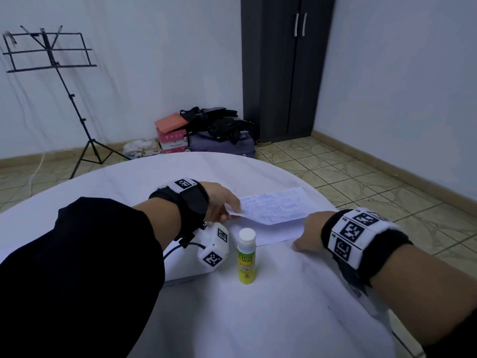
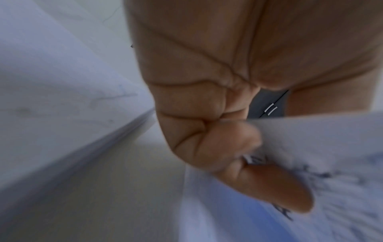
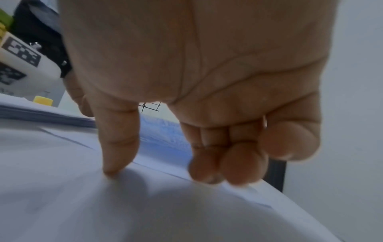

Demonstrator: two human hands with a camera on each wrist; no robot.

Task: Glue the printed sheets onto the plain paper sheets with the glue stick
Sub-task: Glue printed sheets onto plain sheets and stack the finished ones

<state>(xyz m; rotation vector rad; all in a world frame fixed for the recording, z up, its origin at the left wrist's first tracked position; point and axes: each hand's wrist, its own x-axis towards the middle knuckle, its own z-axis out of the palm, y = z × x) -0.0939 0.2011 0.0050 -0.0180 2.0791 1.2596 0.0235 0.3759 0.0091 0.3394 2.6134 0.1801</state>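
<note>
Glue stick (image 1: 246, 256) upright on surface (image 1: 258, 319), cap on top. Left hand (image 1: 221, 202) pinches printed sheet (image 1: 273, 205), long axis left-right, over plain sheet (image 1: 271, 232). Right hand (image 1: 308, 233) fingers loosely bent, index fingertip (image 3: 110, 170) pressing down.

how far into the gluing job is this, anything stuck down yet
Nothing visibly glued yet. The glue stick stands capped on the table, untouched. In hand: the left hand pinches a corner of the printed sheet, lifted over the plain sheet, while the right hand rests fingertips by that sheet's edge. Left: uncapping, gluing, pressing down, then the stack of remaining sheets.
</note>
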